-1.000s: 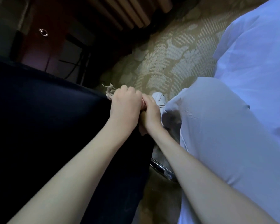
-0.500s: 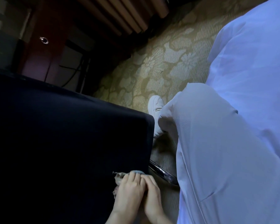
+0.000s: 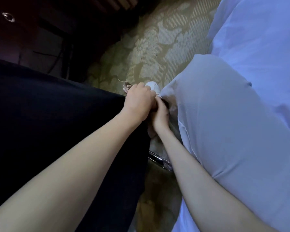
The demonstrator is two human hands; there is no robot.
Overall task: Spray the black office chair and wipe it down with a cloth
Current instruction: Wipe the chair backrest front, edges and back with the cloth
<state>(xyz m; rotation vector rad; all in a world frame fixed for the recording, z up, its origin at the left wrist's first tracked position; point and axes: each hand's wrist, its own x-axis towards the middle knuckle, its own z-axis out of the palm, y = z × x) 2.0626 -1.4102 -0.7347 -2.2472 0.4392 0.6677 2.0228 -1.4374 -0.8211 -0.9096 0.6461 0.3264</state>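
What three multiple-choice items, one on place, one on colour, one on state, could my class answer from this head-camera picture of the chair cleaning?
1. Where are both hands?
A. at the chair's far corner
B. on the carpet
C. on the cabinet

2. What colour is the shoe?
A. red
B. white
C. black

3. How is the cloth held?
A. lying loose
B. folded on the floor
C. bunched under the hands

A: the left hand and right hand meet at the black chair corner.
B: the shoe is white.
C: the cloth frays out beyond the knuckles.
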